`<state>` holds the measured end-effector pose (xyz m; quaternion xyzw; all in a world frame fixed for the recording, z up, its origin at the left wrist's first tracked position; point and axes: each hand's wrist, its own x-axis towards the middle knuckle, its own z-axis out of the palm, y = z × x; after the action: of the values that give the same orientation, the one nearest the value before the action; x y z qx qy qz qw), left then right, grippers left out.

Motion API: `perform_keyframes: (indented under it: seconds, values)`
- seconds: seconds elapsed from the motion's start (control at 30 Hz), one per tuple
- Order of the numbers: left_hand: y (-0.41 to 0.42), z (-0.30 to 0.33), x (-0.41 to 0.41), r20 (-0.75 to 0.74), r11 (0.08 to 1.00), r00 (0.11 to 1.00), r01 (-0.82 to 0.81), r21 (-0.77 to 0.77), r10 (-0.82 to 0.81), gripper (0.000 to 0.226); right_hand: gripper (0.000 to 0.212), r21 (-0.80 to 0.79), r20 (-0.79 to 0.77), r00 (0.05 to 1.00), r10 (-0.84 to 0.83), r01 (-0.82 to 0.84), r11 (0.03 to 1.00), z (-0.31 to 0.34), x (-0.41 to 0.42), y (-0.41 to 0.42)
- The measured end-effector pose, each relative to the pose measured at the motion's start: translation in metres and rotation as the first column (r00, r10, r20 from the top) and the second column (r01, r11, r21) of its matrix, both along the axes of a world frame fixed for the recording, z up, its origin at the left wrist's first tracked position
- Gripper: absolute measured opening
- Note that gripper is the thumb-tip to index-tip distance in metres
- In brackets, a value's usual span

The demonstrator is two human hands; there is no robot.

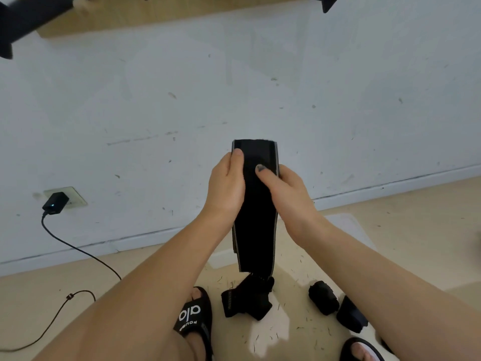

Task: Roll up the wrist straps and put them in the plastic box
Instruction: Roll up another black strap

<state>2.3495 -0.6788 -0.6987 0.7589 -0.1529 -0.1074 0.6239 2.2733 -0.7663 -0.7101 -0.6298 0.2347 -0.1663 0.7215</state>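
A long black wrist strap (256, 220) with grey edges hangs upright in front of me, held near its top end. My left hand (227, 187) grips its left edge, thumb on the front. My right hand (285, 190) grips the right edge, thumb pressed on the front face. The strap's lower end bunches on the floor (247, 299). Two rolled black straps (323, 297) (350, 315) lie on the floor at the lower right, inside what looks like a clear plastic box (360, 231) whose rim is faint.
A white wall fills the background. A black charger (55, 203) sits in a wall socket at left, its cable (78, 250) trailing over the beige floor. My feet in black sandals (194, 316) (360, 350) stand at the bottom. A wooden shelf (156, 15) hangs overhead.
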Motion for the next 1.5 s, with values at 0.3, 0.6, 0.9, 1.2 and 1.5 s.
perform_keyframes:
  seconds: [0.3, 0.6, 0.9, 1.2, 1.5]
  values:
    - [0.009, -0.011, 0.001, -0.172, 0.863, 0.863, 0.495, 0.101, -0.475, 0.022, 0.035, 0.362, 0.016, 0.984, -0.176, 0.158, 0.919, 0.009, -0.004, -0.031]
    - [0.008, -0.01, 0.007, -0.352, 0.928, 0.867, 0.373, -0.013, -0.353, 0.039, 0.021, 0.187, -0.026, 0.999, 0.048, -0.042, 0.981, -0.004, -0.018, -0.02]
    - [-0.004, -0.019, -0.004, -0.259, 0.921, 0.9, 0.381, 0.078, -0.35, 0.026, 0.026, 0.166, -0.155, 0.983, 0.096, -0.069, 0.984, -0.002, -0.03, -0.047]
    - [-0.001, -0.017, -0.01, -0.27, 0.798, 0.824, 0.558, 0.227, -0.499, 0.028, 0.027, 0.361, -0.121, 0.985, -0.121, 0.157, 0.919, -0.006, -0.028, -0.056]
    - [-0.001, -0.015, -0.005, -0.143, 0.899, 0.915, 0.399, 0.179, -0.377, 0.041, 0.019, 0.223, -0.15, 0.987, -0.059, 0.092, 0.971, -0.006, -0.035, -0.054]
